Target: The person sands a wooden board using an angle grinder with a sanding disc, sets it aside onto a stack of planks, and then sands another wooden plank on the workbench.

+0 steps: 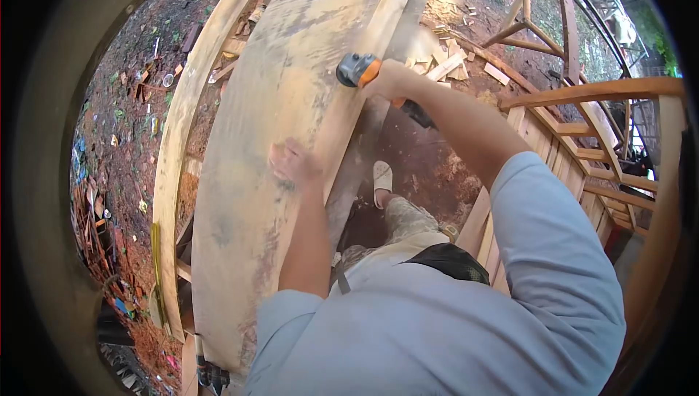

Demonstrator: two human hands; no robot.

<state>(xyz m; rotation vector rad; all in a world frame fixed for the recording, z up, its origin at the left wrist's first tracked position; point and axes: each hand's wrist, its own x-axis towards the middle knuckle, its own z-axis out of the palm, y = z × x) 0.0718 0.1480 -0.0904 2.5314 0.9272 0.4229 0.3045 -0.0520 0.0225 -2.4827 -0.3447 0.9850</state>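
My right hand (386,81) is closed round an orange, grey and black cordless power tool (357,70), held over a long wooden plank (380,21). The tool's underside is hidden, so I cannot tell whether it touches the wood. Pale dust hangs in the air just right of the plank. The plank lies lengthwise along the right side of a worn wooden work table (244,141). My left hand (295,163) is over the table, left of the plank; motion blurs its fingers, and I cannot make out anything in it.
A long curved timber (175,155) runs along the table's left side. Wood offcuts (451,64) lie on the ground at the far right. Wooden frames (582,130) stand at my right. Another power tool (211,375) sits at the table's near left corner. Debris litters the red soil.
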